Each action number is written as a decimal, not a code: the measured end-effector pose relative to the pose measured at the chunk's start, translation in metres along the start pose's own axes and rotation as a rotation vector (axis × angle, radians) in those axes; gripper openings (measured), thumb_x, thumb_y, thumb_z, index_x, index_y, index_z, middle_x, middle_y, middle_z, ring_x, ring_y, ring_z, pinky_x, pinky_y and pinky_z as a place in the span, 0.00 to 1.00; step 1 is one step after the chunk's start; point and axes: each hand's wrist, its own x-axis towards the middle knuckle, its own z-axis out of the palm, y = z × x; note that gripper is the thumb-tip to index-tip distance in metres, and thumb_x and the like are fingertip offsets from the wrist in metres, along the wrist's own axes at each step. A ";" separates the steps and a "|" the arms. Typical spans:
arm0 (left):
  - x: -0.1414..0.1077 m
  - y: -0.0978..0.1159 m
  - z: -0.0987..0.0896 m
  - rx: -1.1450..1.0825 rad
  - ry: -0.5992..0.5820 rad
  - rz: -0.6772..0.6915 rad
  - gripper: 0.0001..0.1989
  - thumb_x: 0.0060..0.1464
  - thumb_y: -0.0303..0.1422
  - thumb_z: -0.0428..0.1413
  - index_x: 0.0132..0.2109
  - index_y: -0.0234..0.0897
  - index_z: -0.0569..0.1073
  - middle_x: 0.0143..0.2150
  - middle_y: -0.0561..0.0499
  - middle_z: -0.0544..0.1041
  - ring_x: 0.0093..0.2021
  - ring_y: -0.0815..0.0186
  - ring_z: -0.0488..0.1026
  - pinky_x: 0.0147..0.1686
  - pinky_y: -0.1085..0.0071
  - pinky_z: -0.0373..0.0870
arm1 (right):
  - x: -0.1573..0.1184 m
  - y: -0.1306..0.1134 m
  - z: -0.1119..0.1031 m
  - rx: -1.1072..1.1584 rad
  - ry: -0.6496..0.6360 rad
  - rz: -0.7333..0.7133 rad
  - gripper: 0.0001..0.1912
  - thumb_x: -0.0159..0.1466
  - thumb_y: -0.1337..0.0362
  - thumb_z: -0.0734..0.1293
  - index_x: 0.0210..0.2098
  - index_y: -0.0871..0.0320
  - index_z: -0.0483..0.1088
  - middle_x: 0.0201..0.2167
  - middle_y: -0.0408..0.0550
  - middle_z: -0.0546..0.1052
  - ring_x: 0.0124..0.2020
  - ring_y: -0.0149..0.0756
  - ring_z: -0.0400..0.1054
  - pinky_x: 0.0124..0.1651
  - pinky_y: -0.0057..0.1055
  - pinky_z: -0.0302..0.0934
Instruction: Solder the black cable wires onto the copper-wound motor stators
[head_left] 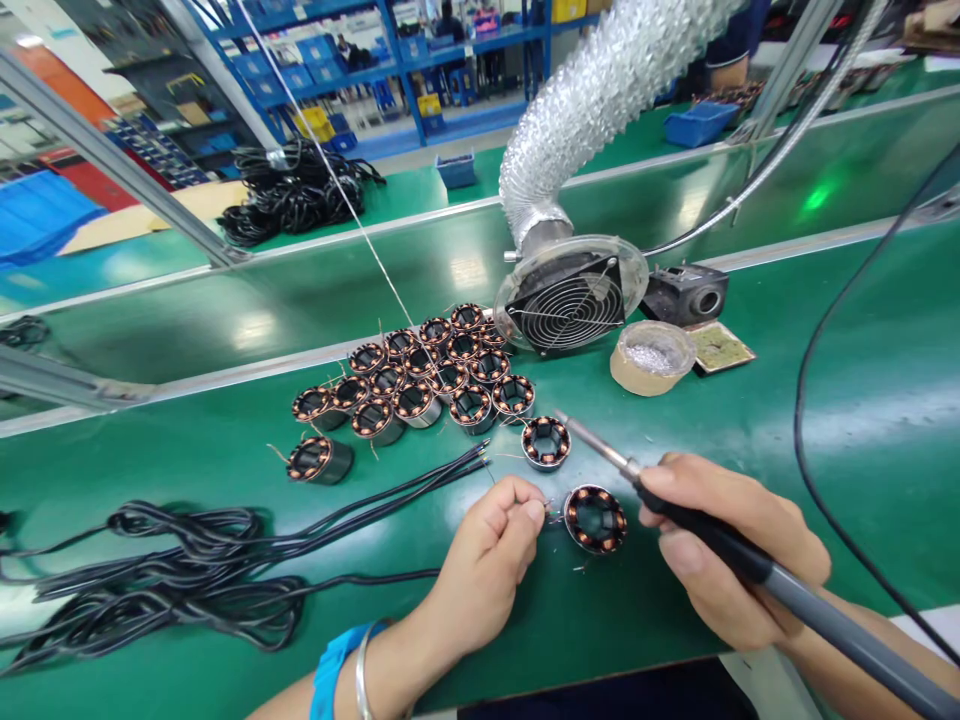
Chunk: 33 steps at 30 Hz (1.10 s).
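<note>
Left hand (491, 555) pinches wires (555, 517) at near coil's (595, 520) 9 o'clock, seemingly unfinished; right hand (757, 525) grips soldering iron (709, 535); coils (424, 415) at 11 o'clock look cable-free.

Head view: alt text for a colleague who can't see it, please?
A person's left hand pinches thin wires beside a copper-wound ring on a green bench, while the right hand holds a soldering iron, its tip apart from those wires. Behind are more rings and a round fan on a silver hose; black cables lie to the left.
</note>
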 end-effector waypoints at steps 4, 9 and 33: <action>-0.001 -0.001 -0.003 0.022 -0.024 0.012 0.19 0.59 0.50 0.53 0.35 0.38 0.63 0.18 0.63 0.52 0.18 0.73 0.46 0.18 0.76 0.42 | 0.002 0.006 0.010 -0.047 -0.076 0.003 0.22 0.62 0.77 0.64 0.53 0.55 0.68 0.28 0.42 0.76 0.24 0.29 0.68 0.27 0.26 0.65; -0.002 -0.005 -0.011 0.140 -0.128 0.090 0.16 0.65 0.45 0.48 0.34 0.37 0.64 0.20 0.59 0.59 0.22 0.72 0.52 0.24 0.75 0.52 | 0.012 0.008 0.027 -0.049 -0.298 -0.030 0.12 0.63 0.76 0.62 0.43 0.58 0.71 0.29 0.45 0.76 0.27 0.31 0.68 0.30 0.27 0.63; 0.003 0.000 -0.007 0.184 0.060 0.049 0.14 0.58 0.40 0.51 0.30 0.36 0.68 0.18 0.60 0.55 0.20 0.72 0.48 0.21 0.75 0.46 | -0.003 0.007 0.034 -0.072 -0.165 0.075 0.14 0.60 0.77 0.62 0.44 0.57 0.66 0.33 0.43 0.77 0.31 0.29 0.72 0.38 0.25 0.68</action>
